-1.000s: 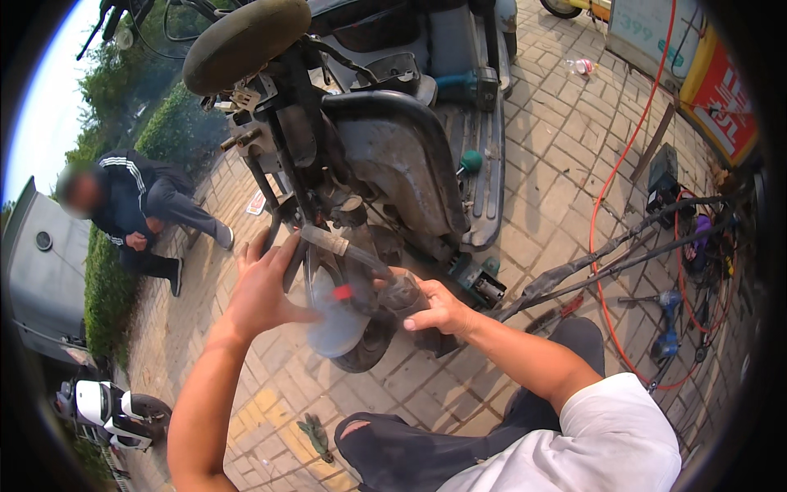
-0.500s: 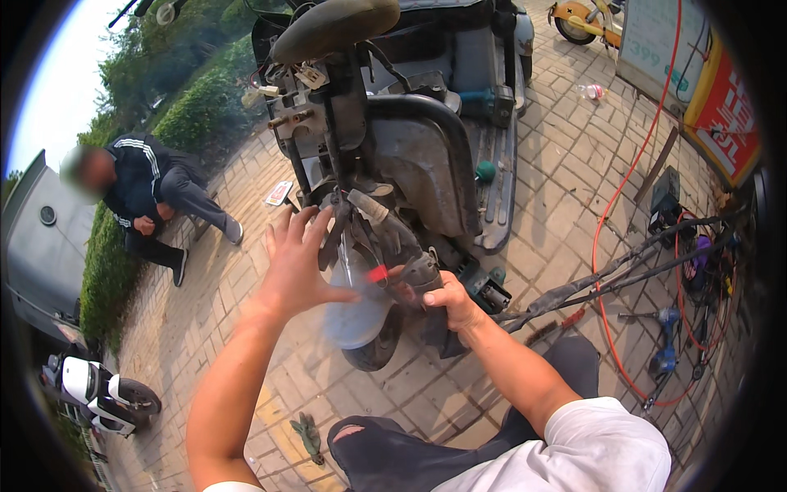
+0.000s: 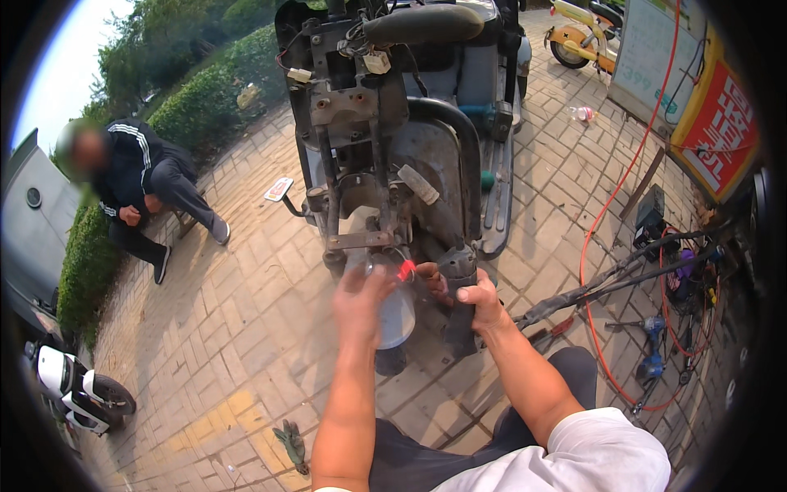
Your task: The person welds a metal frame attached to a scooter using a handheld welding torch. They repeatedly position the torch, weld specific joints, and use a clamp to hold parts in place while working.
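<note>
1. Outdoors here, down on pale paving (image 3: 254, 328), laid in small blocks right across the ground, with faded yellow blocks (image 3: 221, 414) at lower left.
2. Over to the left now: along a clipped green hedge (image 3: 213, 86), up into darker trees (image 3: 147, 49), then out to bright sky (image 3: 61, 74) at the rim.
3. Across to upper right: onto a pale board (image 3: 656, 61), just beside a red sign (image 3: 721, 123) with yellow edging.
4. Lit all over by daylight, warm on the ground, broken by shadows.
</note>
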The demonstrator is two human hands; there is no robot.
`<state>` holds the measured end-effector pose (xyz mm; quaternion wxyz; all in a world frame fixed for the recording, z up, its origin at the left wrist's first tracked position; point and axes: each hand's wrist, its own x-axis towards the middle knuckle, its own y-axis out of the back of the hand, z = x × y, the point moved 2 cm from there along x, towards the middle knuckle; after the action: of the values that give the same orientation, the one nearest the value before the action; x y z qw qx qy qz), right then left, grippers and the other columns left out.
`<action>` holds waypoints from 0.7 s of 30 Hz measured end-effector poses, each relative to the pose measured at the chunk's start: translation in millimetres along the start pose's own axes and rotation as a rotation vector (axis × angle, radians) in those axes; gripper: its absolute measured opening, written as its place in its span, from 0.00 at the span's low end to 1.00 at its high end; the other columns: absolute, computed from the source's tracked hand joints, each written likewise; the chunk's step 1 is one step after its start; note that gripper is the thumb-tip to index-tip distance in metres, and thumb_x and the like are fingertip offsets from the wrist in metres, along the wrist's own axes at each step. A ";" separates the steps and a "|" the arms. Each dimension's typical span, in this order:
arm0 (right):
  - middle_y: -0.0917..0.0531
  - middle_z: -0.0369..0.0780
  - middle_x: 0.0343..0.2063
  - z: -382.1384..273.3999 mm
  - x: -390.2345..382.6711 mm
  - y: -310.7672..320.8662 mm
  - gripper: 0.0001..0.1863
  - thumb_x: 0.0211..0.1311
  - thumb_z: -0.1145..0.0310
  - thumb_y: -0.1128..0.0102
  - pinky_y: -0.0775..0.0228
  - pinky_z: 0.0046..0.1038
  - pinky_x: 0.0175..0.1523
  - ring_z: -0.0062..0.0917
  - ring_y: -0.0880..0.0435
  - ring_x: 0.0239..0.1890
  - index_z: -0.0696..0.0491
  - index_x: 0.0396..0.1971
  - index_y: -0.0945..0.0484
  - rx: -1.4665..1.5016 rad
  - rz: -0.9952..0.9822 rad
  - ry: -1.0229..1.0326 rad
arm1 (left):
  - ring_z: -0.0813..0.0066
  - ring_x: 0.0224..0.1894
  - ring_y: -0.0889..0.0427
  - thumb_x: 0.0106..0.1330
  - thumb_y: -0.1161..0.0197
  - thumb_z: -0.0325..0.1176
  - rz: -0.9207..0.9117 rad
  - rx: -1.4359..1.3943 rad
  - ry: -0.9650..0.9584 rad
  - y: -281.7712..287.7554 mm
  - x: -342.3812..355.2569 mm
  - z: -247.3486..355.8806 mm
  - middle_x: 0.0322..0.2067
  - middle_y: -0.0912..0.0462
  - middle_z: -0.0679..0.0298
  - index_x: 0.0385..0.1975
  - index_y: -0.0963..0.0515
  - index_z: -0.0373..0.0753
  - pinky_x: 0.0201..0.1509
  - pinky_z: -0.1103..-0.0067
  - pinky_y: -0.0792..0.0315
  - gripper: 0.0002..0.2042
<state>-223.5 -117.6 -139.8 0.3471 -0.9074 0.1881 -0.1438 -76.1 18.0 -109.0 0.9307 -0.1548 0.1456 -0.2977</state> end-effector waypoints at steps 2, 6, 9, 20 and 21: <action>0.20 0.53 0.54 -7.9 -5.8 -0.3 0.41 0.41 0.58 0.31 0.29 0.32 0.61 0.32 0.18 0.52 0.69 0.55 0.26 -0.007 0.026 0.014 | 0.56 0.51 0.18 0.66 0.32 0.40 -0.119 -0.148 0.111 -11.1 -3.0 0.8 0.52 0.24 0.53 0.53 0.28 0.33 0.52 0.68 0.22 0.22; 0.20 0.54 0.54 -18.9 -16.0 2.6 0.43 0.40 0.57 0.29 0.28 0.35 0.62 0.35 0.17 0.52 0.71 0.55 0.27 0.011 0.027 0.022 | 0.48 0.61 0.25 0.62 0.35 0.58 -0.256 -0.577 0.309 -22.2 -13.0 -12.9 0.57 0.26 0.53 0.52 0.27 0.37 0.65 0.55 0.36 0.30; 0.20 0.54 0.54 -26.0 -29.1 2.0 0.45 0.39 0.55 0.28 0.28 0.34 0.62 0.35 0.18 0.52 0.72 0.55 0.27 -0.031 0.051 -0.025 | 0.46 0.59 0.23 0.67 0.40 0.52 -0.219 -0.770 0.448 -37.8 -12.2 -21.9 0.48 0.20 0.57 0.45 0.23 0.42 0.62 0.59 0.32 0.19; 0.24 0.56 0.57 -62.6 -64.9 45.9 0.37 0.43 0.62 0.31 0.33 0.53 0.68 0.53 0.24 0.61 0.66 0.55 0.27 -0.081 0.163 0.125 | 0.48 0.58 0.22 0.68 0.48 0.38 -0.319 -0.578 0.339 -37.8 9.3 -37.9 0.54 0.21 0.54 0.55 0.27 0.36 0.60 0.53 0.27 0.19; 0.24 0.55 0.56 -61.4 -64.0 49.3 0.36 0.44 0.62 0.31 0.33 0.53 0.68 0.53 0.24 0.61 0.66 0.55 0.27 -0.051 0.169 0.147 | 0.48 0.56 0.21 0.69 0.48 0.38 -0.294 -0.508 0.303 -37.9 17.8 -39.1 0.53 0.20 0.55 0.54 0.27 0.36 0.58 0.53 0.27 0.18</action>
<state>-316.3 -158.6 -137.8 0.3203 -0.8838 0.2924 -0.1753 -95.8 -30.0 -133.6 0.7772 -0.3553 0.3281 -0.4026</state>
